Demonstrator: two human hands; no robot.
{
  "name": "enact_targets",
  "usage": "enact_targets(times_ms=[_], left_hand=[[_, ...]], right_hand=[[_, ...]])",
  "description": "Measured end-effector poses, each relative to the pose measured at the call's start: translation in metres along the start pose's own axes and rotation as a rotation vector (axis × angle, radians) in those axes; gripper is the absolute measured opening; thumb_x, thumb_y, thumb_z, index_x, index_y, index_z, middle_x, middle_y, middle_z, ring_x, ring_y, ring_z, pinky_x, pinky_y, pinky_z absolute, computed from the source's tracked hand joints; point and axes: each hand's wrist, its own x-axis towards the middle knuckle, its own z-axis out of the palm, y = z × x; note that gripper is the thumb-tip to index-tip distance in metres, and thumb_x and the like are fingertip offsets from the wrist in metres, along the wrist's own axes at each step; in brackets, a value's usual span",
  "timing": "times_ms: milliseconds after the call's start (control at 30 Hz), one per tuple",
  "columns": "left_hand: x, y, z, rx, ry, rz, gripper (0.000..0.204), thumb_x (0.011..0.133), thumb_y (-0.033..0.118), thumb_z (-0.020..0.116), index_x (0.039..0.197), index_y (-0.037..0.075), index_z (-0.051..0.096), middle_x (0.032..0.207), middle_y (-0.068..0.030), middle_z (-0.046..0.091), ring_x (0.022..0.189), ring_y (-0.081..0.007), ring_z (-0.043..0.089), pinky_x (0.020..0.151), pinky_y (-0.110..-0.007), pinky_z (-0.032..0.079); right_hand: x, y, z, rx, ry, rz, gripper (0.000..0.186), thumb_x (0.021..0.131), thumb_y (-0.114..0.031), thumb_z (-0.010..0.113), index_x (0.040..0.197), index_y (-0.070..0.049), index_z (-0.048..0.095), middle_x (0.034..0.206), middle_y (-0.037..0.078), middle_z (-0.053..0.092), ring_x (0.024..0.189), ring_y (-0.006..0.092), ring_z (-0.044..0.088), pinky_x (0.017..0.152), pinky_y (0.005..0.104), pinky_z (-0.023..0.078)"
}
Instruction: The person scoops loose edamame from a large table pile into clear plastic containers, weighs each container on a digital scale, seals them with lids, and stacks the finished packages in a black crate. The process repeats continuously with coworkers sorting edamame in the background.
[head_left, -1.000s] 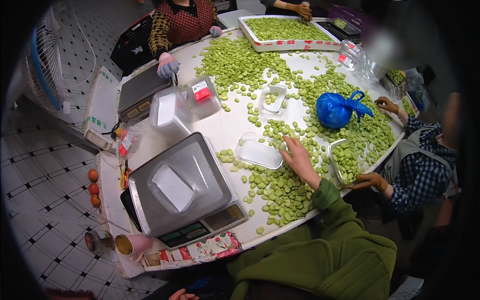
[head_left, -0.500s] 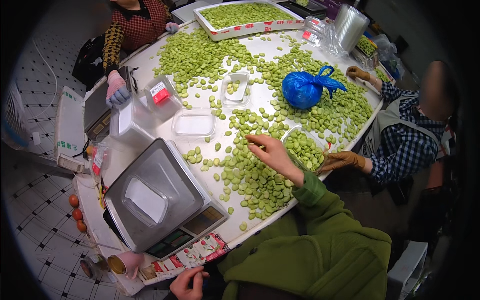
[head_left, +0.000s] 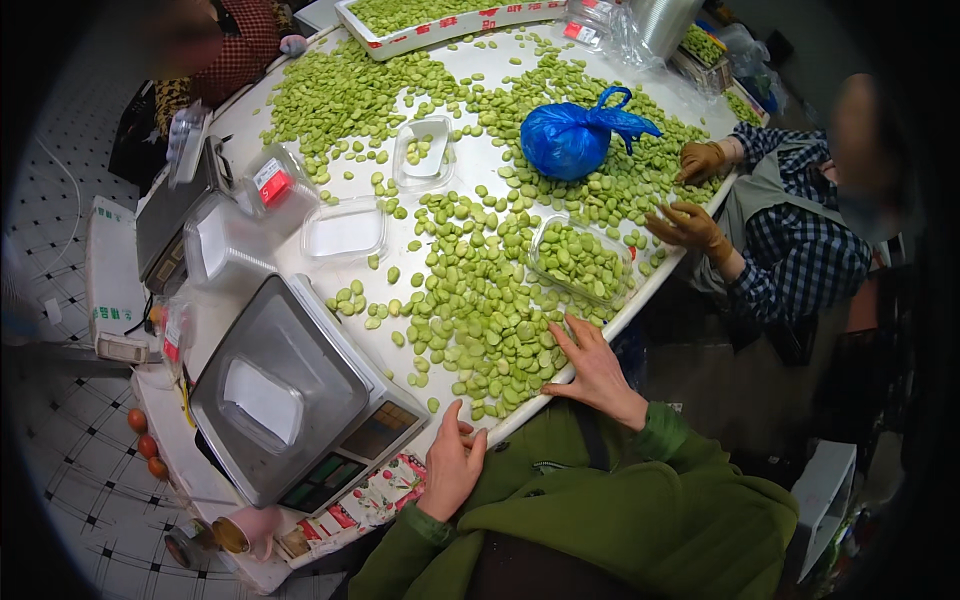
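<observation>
At the table's near edge, my right hand [head_left: 597, 376] is open, its spread fingertips at the rim of a heap of shelled green broad beans [head_left: 485, 325]. Empty and open, my left hand [head_left: 453, 468] hovers by the same edge, just right of a digital scale [head_left: 300, 395]. On the scale's metal pan rests a clear plastic tray with a white liner [head_left: 262, 400]. Beyond my right hand stands a clear plastic tub [head_left: 545, 268] filled with beans. Close to it are the gloved hands [head_left: 692, 226] of a co-worker at the right, apart from the tub.
A knotted blue plastic bag [head_left: 565, 142] sits among the beans. Lined trays [head_left: 345, 230] and stacked clear containers [head_left: 222, 242] stand on the left. A white foam box of beans [head_left: 450, 35] lies at the back. Another person [head_left: 235, 50] is at the far left, near a second scale [head_left: 180, 215].
My right hand has drawn back from beside the bean-filled tub to the near edge. My left hand has risen from below the table. The co-worker's glove has let go of the tub.
</observation>
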Motion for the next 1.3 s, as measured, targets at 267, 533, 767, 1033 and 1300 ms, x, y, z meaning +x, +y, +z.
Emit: enact_targets(times_ms=[267,533,767,1033,1300], left_hand=[[0.046,0.003,0.028,-0.764,-0.285,-0.424,0.076,0.098,0.015,0.057,0.152,0.005,0.004,0.102,-0.0207,0.066,0.089,-0.0216,0.070,0.071,-0.031,0.057],[0.078,0.003,0.055,-0.903,-0.091,-0.285,0.067,0.100,0.010,0.050,0.151,0.003,0.007,0.111,-0.0187,0.061,0.098,-0.0246,0.068,0.084,-0.034,0.057],[0.127,0.020,0.020,-0.085,0.364,0.066,0.038,0.092,0.006,0.055,0.130,0.001,0.054,0.103,-0.0120,0.058,0.089,-0.0252,0.060,0.081,-0.035,0.049],[0.183,-0.018,0.009,0.068,0.656,0.119,0.043,0.097,0.012,0.046,0.137,-0.004,0.047,0.142,-0.0243,0.045,0.137,-0.0412,0.036,0.113,-0.048,0.028],[0.220,-0.023,0.017,0.211,0.602,0.150,0.042,0.095,0.016,0.048,0.135,0.004,0.053,0.140,-0.0149,0.053,0.137,-0.0336,0.040,0.114,-0.048,0.023]], right_hand=[[0.003,0.001,0.003,0.091,-0.093,0.064,0.105,0.062,-0.037,0.089,0.147,-0.004,0.037,0.128,0.025,0.044,0.119,0.0435,0.043,0.099,0.0462,0.042],[0.031,-0.013,0.034,0.400,0.013,0.048,0.087,0.070,-0.011,0.081,0.146,-0.010,0.040,0.125,0.019,0.046,0.109,0.0381,0.055,0.087,0.0413,0.050],[0.092,-0.019,0.035,0.349,0.179,-0.042,0.076,0.076,-0.016,0.079,0.143,-0.007,0.044,0.122,0.017,0.050,0.112,0.0356,0.051,0.091,0.0435,0.046],[0.164,0.010,0.060,0.166,0.382,0.017,0.054,0.093,-0.025,0.062,0.140,-0.002,0.048,0.147,0.025,0.038,0.140,0.0423,0.029,0.113,0.0488,0.028],[0.247,0.028,0.071,0.196,0.450,-0.155,0.026,0.090,-0.023,0.063,0.108,-0.006,0.071,0.114,0.011,0.066,0.114,0.0338,0.053,0.096,0.0440,0.041]])
